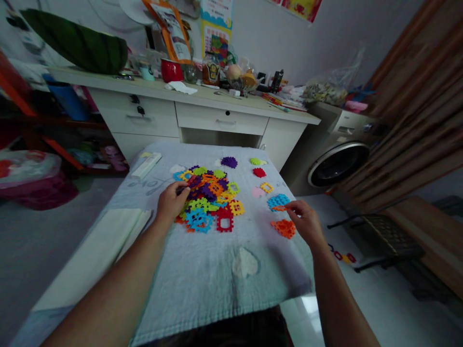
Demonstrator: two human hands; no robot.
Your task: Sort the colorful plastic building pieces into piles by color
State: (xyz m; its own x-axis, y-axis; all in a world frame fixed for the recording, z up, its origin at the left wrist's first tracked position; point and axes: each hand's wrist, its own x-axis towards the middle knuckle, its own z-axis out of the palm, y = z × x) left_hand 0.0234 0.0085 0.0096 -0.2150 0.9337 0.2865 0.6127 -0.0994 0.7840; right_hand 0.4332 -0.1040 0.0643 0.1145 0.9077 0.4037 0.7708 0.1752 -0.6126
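Observation:
A heap of colourful interlocking plastic tiles [211, 197] lies on a pale blue towel [202, 270] spread over a small table. My left hand [171, 201] rests at the heap's left edge, fingers curled onto a purple tile. My right hand [306, 220] pinches a small orange tile [279, 208] just in front of a stack of blue tiles [278, 199]. A stack of orange tiles [284, 227] lies under that hand. Sorted apart are purple [229, 162], green [256, 161], red [259, 172], yellow [266, 187] and pink [257, 192] tiles.
A white tile [245, 263] lies near the towel's front. A long white box [146, 165] sits at the far left of the towel. Behind stand a cluttered white desk [220, 118] and a washing machine [336, 161]; a black chair [387, 236] is on the right.

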